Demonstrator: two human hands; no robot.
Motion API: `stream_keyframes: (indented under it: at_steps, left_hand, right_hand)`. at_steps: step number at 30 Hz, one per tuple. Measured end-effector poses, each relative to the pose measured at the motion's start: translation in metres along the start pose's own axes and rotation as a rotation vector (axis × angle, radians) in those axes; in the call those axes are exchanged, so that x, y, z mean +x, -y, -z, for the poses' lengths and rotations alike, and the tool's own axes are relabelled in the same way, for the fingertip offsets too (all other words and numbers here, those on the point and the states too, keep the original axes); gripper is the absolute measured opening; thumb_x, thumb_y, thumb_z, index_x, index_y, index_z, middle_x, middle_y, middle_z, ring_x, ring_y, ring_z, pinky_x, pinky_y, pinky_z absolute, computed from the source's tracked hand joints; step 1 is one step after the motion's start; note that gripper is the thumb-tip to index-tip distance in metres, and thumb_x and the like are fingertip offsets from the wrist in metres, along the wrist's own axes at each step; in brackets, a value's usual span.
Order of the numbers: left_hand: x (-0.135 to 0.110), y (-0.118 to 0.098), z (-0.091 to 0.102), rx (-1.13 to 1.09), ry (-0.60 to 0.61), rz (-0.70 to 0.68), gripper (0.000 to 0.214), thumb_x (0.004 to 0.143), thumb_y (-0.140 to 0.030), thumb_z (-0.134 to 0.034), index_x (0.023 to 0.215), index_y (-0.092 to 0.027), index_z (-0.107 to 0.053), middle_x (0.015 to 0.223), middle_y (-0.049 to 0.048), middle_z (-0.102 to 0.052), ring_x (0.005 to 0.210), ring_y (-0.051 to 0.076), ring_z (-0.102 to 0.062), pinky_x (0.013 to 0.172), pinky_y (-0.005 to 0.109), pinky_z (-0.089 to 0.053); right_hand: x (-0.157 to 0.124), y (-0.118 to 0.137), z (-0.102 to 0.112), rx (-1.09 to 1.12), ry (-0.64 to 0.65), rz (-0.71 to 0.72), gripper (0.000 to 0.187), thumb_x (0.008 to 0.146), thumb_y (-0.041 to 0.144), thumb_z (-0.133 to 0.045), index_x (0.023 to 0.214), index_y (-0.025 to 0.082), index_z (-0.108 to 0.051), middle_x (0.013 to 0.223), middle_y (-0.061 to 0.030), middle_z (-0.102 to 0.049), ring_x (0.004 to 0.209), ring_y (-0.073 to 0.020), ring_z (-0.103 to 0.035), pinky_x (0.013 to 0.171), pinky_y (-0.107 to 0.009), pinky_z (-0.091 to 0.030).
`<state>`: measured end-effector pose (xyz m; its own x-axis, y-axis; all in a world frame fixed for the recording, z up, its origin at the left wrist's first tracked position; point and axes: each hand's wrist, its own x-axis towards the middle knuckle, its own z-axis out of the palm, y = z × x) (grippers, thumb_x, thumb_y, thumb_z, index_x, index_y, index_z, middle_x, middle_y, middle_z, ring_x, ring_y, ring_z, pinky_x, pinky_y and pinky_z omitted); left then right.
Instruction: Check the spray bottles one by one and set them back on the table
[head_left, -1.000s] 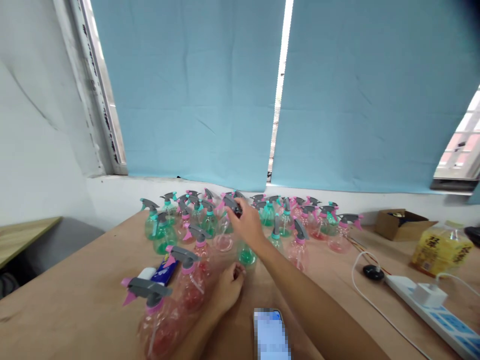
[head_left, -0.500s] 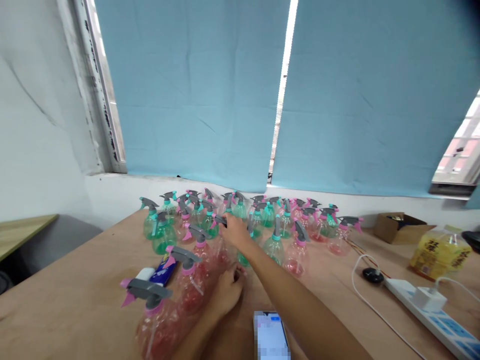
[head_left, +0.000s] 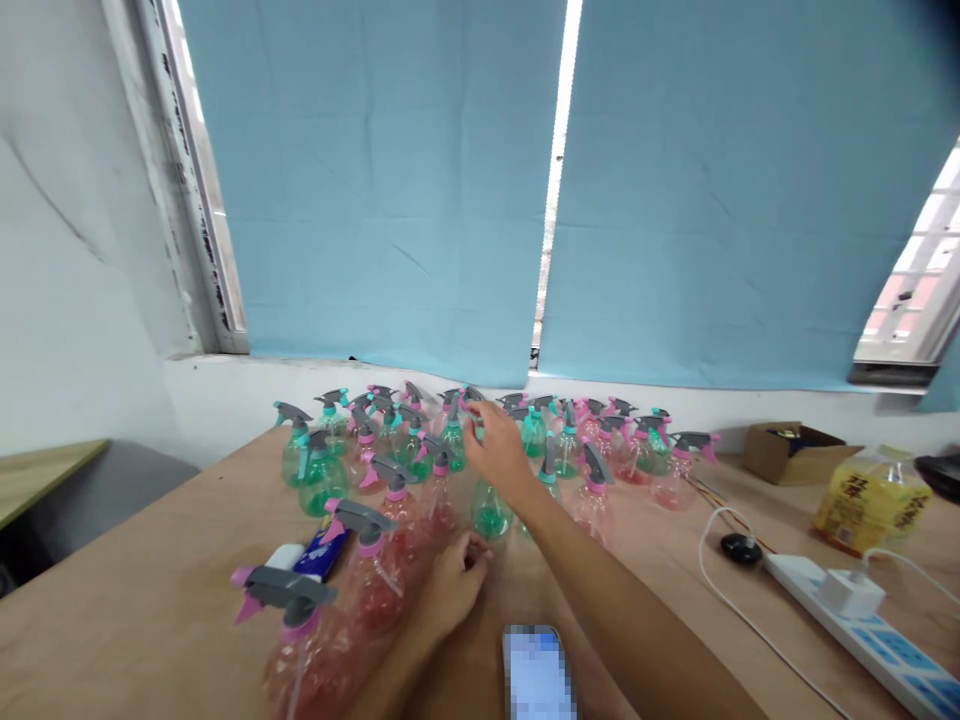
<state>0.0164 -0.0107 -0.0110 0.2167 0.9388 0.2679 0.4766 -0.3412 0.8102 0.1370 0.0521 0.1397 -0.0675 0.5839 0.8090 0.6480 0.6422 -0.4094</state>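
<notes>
While its fingers hide the green spray bottle (head_left: 491,512) top they grasp, the right hand (head_left: 499,455) reaches; the left hand (head_left: 450,590) rests curled, grip unclear, against blurred pink plastic bottles (head_left: 375,590).

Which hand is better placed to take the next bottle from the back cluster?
Right, probably. The right hand is stretched out among the back bottles, fingers at a green one's top. The left hand rests near the table's front by pink bottles.

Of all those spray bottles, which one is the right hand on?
The green spray bottle directly under the right hand, mid-cluster. The fingers cover its top, so unlike its neighbours no trigger head shows. The left hand rests on the table.
</notes>
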Motion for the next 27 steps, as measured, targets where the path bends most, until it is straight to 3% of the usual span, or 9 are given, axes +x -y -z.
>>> stream_keyframes:
  at_steps: [3, 7, 10, 13, 16, 19, 22, 25, 27]
  left_hand:
    - [-0.001, -0.001, 0.001, 0.002, 0.016, 0.002, 0.017, 0.086, -0.033, -0.051, 0.088, -0.019, -0.060, 0.073, -0.0002, -0.061, 0.071, 0.018, -0.056, 0.066, 0.026, -0.036]
    - [-0.002, -0.003, 0.002, -0.017, 0.026, 0.007, 0.018, 0.086, -0.035, -0.053, 0.088, -0.019, -0.060, 0.072, -0.0002, -0.061, 0.070, 0.018, -0.055, 0.066, 0.026, -0.036]
    - [-0.003, -0.005, 0.002, -0.041, 0.033, -0.007, 0.016, 0.086, -0.034, -0.053, 0.087, -0.020, -0.060, 0.070, -0.0005, -0.060, 0.069, 0.018, -0.055, 0.066, 0.026, -0.036]
    - [-0.004, -0.009, 0.004, -0.048, 0.047, -0.009, 0.017, 0.087, -0.034, -0.051, 0.085, -0.019, -0.059, 0.070, -0.0003, -0.060, 0.069, 0.018, -0.055, 0.066, 0.026, -0.036]
    - [-0.005, -0.014, 0.006, -0.036, 0.061, -0.006, 0.021, 0.089, -0.035, -0.046, 0.085, -0.019, -0.059, 0.068, -0.0007, -0.058, 0.067, 0.017, -0.054, 0.065, 0.026, -0.035]
    - [-0.006, -0.018, 0.007, -0.030, 0.059, 0.005, 0.025, 0.089, -0.036, -0.043, 0.080, -0.019, -0.058, 0.064, -0.0024, -0.054, 0.065, 0.016, -0.052, 0.063, 0.026, -0.033]
    - [-0.007, -0.018, 0.007, -0.019, 0.037, 0.001, 0.022, 0.084, -0.031, -0.042, 0.068, -0.019, -0.052, 0.061, -0.0033, -0.049, 0.065, 0.016, -0.048, 0.062, 0.025, -0.030]
    - [-0.005, -0.012, 0.007, -0.026, 0.026, 0.008, 0.024, 0.081, -0.028, -0.038, 0.058, -0.020, -0.039, 0.058, -0.0043, -0.040, 0.062, 0.014, -0.043, 0.060, 0.026, -0.027]
    - [-0.004, -0.006, 0.007, -0.037, 0.019, 0.031, 0.027, 0.082, -0.030, -0.035, 0.056, -0.021, -0.034, 0.056, -0.0046, -0.036, 0.060, 0.014, -0.041, 0.059, 0.026, -0.026]
  right_hand:
    - [-0.005, -0.010, 0.011, 0.005, -0.065, 0.048, 0.040, 0.089, 0.020, -0.046, 0.128, 0.016, -0.052, 0.128, -0.0139, -0.057, 0.125, -0.0238, -0.049, 0.107, -0.038, -0.038]
    - [-0.030, -0.032, 0.000, 0.002, -0.024, -0.126, 0.062, 0.087, 0.033, -0.054, 0.143, 0.014, -0.036, 0.146, -0.0176, -0.043, 0.138, -0.0286, -0.037, 0.112, -0.046, -0.031]
    - [-0.052, -0.044, -0.014, 0.024, 0.057, -0.243, 0.072, 0.086, 0.039, -0.057, 0.147, 0.013, -0.029, 0.149, -0.0194, -0.040, 0.137, -0.0319, -0.038, 0.109, -0.050, -0.035]
    - [-0.067, -0.047, -0.021, 0.062, 0.072, -0.273, 0.070, 0.091, 0.037, -0.051, 0.151, 0.015, -0.024, 0.146, -0.0192, -0.044, 0.130, -0.0312, -0.048, 0.104, -0.048, -0.041]
    - [-0.072, -0.044, -0.022, 0.106, 0.008, -0.245, 0.059, 0.091, 0.032, -0.050, 0.146, 0.017, -0.035, 0.136, -0.0159, -0.055, 0.121, -0.0281, -0.055, 0.100, -0.043, -0.043]
    - [-0.075, -0.042, -0.023, 0.206, -0.033, -0.229, 0.038, 0.090, 0.031, -0.052, 0.125, 0.018, -0.058, 0.106, -0.0083, -0.068, 0.095, -0.0228, -0.063, 0.087, -0.035, -0.048]
    - [-0.082, -0.046, -0.025, 0.364, -0.032, -0.239, 0.026, 0.086, 0.033, -0.056, 0.103, 0.017, -0.068, 0.078, -0.0021, -0.065, 0.068, -0.0166, -0.056, 0.068, -0.028, -0.047]
    - [-0.086, -0.051, -0.020, 0.585, 0.070, -0.281, 0.025, 0.082, 0.030, -0.059, 0.102, 0.019, -0.070, 0.074, -0.0006, -0.064, 0.062, -0.0145, -0.053, 0.063, -0.026, -0.045]
    - [-0.084, -0.053, -0.011, 0.746, 0.220, -0.289, 0.026, 0.078, 0.026, -0.059, 0.100, 0.022, -0.071, 0.078, -0.0001, -0.066, 0.064, -0.0147, -0.056, 0.066, -0.027, -0.047]
